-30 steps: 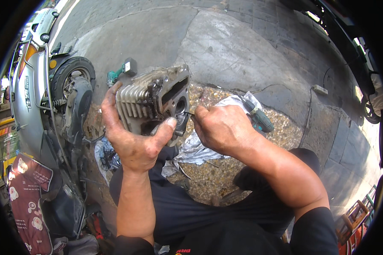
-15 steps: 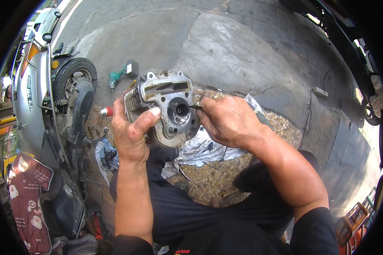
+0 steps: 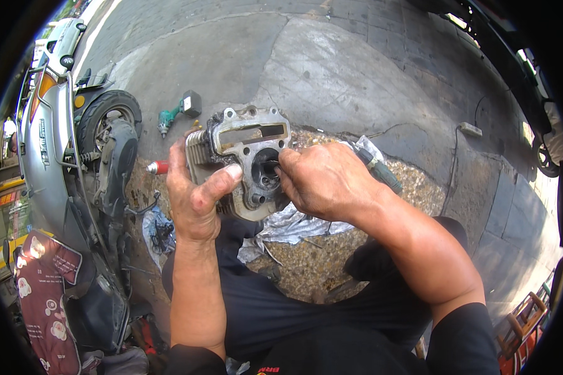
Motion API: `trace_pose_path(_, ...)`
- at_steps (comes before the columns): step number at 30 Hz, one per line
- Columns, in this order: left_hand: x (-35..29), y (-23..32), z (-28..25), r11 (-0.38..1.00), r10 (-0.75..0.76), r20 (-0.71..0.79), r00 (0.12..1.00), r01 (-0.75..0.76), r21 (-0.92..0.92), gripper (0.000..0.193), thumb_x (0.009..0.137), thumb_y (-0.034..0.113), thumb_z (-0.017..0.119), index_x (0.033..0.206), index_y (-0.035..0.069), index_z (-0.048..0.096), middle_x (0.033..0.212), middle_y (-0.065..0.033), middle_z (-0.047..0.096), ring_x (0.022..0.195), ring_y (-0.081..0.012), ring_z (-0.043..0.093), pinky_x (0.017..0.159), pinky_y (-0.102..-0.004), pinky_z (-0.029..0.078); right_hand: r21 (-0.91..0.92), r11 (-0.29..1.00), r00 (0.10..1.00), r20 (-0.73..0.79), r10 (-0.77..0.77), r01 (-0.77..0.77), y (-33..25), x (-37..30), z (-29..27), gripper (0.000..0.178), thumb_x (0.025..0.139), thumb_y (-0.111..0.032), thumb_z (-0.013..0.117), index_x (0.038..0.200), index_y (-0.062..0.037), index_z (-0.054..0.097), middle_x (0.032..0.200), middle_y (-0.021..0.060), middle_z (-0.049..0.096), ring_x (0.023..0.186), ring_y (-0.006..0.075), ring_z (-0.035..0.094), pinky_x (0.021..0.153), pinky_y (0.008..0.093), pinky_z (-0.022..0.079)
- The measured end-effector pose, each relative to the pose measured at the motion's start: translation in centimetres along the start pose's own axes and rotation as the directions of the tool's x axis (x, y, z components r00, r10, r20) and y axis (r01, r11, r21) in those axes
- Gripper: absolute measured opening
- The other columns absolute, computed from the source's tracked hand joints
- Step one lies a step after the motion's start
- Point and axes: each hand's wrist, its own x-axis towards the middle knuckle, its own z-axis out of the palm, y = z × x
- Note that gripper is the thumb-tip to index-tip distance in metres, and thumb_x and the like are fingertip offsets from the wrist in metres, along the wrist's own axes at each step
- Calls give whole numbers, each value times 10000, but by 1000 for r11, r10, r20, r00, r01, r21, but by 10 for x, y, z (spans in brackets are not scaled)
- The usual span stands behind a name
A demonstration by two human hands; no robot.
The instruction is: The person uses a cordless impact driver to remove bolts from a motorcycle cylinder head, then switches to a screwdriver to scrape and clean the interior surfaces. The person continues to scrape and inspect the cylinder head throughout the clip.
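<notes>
My left hand grips a finned metal engine cylinder head from its left side, thumb pressed on the front face. The part is held up in front of me; it has a rectangular slot at the top and a round dark recess below. My right hand is closed at the right side of that recess, fingertips pinched together at its rim. A thin dark tool tip seems to reach into the recess from the fingers; most of it is hidden by the hand.
Beyond the part, a green cordless power tool lies on the pavement. A red spray can is left of my left hand, and another dark green tool lies right of my right hand. A silver scooter stands at the left. Crumpled plastic sheeting lies below.
My right hand has moved slightly left, bringing its fingertips over the round recess. The cylinder head has shifted and turned a little to the right in my left hand.
</notes>
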Motion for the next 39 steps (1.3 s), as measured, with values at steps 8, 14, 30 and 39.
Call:
trace_pose_path(8,-4,0,-3,998,-62,1,998,62,-31,775,671,126,812,1357,-34,489,1161,-124,656,1017,-210,662,919,-334,549,-57,992,988,113,-102,109,1,-4,-3,193,893,-207,635,817,-31,620,604,194,622,612,423,650,584,524,513)
trace_pose_path(14,-2,-2,-3,992,-105,5,994,105,-63,739,697,123,803,1352,-41,502,1146,-124,662,994,-203,671,915,-325,557,-39,992,983,145,-110,117,4,-1,-6,199,890,-205,634,795,-31,622,627,186,633,624,415,656,590,515,517)
trace_pose_path(30,-2,-7,-2,984,-168,28,985,170,-45,640,726,97,754,1308,-52,532,1119,-135,670,972,-210,675,896,-335,557,-67,990,979,168,-111,124,4,-4,-11,210,886,-211,652,802,-20,629,653,180,651,632,406,668,592,503,526)
trace_pose_path(39,-3,-7,-2,978,-202,29,979,203,-54,654,724,92,760,1316,-51,524,1119,-142,671,966,-214,680,884,-336,566,-90,992,991,99,-85,94,5,-5,-8,194,891,-198,638,802,-25,644,640,180,650,630,404,668,592,494,532)
